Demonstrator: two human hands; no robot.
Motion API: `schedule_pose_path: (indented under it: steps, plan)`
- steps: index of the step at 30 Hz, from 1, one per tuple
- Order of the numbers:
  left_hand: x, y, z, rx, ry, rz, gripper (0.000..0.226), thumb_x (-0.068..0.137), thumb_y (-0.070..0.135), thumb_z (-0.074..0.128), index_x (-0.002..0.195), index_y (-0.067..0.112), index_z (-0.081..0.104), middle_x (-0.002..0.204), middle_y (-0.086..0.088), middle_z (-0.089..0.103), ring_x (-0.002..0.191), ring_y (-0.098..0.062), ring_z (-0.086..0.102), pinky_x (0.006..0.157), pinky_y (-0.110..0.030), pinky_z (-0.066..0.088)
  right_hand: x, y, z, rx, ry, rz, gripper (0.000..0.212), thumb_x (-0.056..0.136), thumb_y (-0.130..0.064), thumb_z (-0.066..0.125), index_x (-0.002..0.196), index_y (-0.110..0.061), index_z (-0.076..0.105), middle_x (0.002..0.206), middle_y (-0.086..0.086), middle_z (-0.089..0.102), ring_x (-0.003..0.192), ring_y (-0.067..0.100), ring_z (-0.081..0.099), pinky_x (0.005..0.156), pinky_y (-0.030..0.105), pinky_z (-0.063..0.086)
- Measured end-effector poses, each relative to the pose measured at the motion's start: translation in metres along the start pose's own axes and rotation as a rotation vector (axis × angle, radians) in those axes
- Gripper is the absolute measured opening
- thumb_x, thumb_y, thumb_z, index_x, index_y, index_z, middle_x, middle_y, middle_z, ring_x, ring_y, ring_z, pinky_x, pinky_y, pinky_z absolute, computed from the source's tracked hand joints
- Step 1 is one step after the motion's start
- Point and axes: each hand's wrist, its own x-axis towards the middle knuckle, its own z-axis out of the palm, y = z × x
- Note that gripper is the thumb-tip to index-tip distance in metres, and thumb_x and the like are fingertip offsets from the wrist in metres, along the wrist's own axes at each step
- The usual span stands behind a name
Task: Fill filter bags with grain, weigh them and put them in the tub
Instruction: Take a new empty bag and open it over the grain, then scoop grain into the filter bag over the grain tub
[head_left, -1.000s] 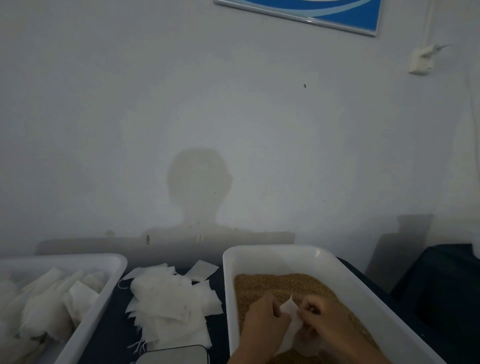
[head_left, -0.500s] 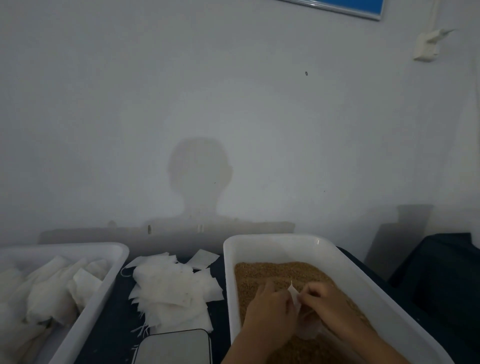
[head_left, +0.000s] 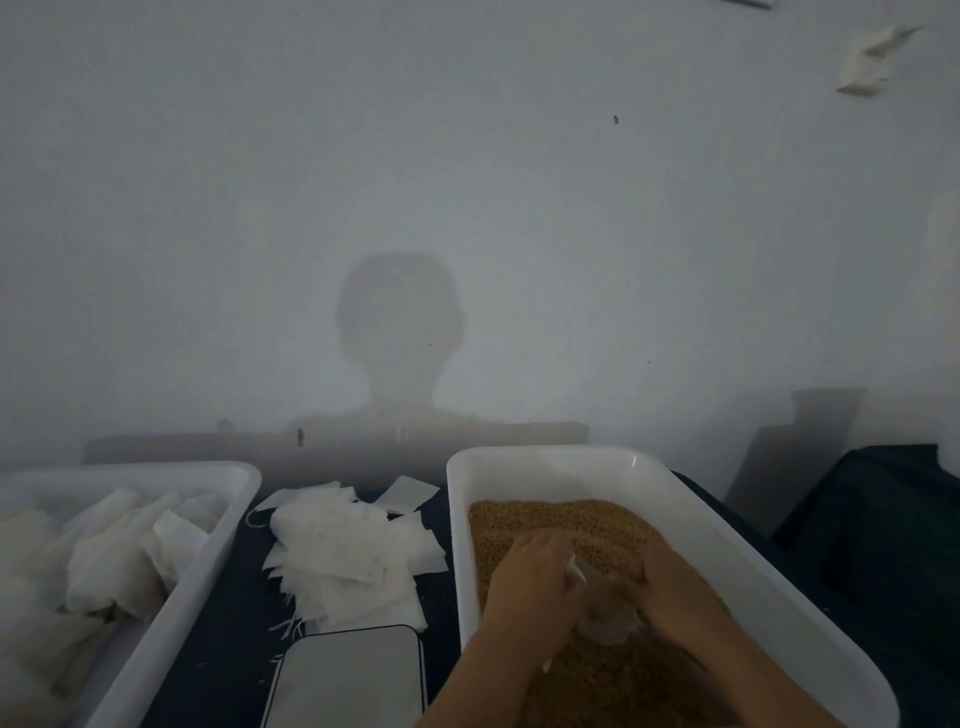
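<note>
The dark table (head_left: 228, 613) carries two white tubs (head_left: 675, 499), loose filter bags (head_left: 348, 561) and a scale (head_left: 348, 680).

Looks like a small packing workroom: bare white wall (head_left: 467, 182) at 12 o'clock, dark-covered bench, grain tub (head_left: 530, 467) at 4 o'clock, filter-bag pile (head_left: 348, 561) at 6 o'clock.
</note>
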Motion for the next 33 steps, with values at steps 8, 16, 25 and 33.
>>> schedule_pose_path:
  steps: [8, 16, 25, 33]
  plan:
    - [0.000, 0.000, -0.004, -0.030, 0.122, -0.180, 0.005, 0.094, 0.014, 0.041, 0.096, 0.016, 0.045, 0.083, 0.007, 0.045, 0.081, -0.012, 0.044, 0.061, -0.018, 0.033, -0.002, 0.003, 0.004, -0.280, -0.191, 0.004, 0.017, 0.096, -0.026, 0.047, 0.108, -0.019, 0.058, 0.107, -0.004, 0.060, 0.099, 0.011, 0.058, 0.079, 0.019, 0.044]
    - [0.000, 0.000, -0.010, 0.045, 0.204, -0.226, 0.019, 0.094, 0.016, 0.045, 0.109, 0.018, 0.057, 0.109, 0.002, 0.056, 0.101, -0.013, 0.047, 0.079, -0.022, 0.039, -0.002, -0.009, -0.062, -0.672, 0.014, -0.015, 0.004, 0.089, -0.021, 0.055, 0.088, -0.018, 0.058, 0.085, -0.006, 0.056, 0.090, 0.011, 0.060, 0.070, 0.021, 0.042]
    - [0.001, 0.006, -0.019, 0.039, 0.538, -0.287, 0.014, 0.089, 0.010, 0.057, 0.101, 0.014, 0.063, 0.100, -0.002, 0.058, 0.087, -0.016, 0.045, 0.073, -0.028, 0.039, 0.006, -0.015, -0.018, -0.531, -0.006, -0.132, 0.032, 0.090, -0.019, 0.055, 0.061, -0.020, 0.040, 0.067, -0.007, 0.039, 0.070, 0.010, 0.049, 0.064, 0.021, 0.036]
    - [0.001, 0.009, -0.023, -0.013, 0.568, -0.311, 0.018, 0.082, 0.000, 0.062, 0.095, 0.012, 0.066, 0.100, -0.007, 0.060, 0.090, -0.024, 0.050, 0.070, -0.036, 0.047, 0.027, -0.012, 0.019, -0.246, -0.079, -0.201, 0.027, 0.090, -0.028, 0.056, 0.067, -0.028, 0.041, 0.075, -0.012, 0.045, 0.071, 0.004, 0.044, 0.059, 0.018, 0.033]
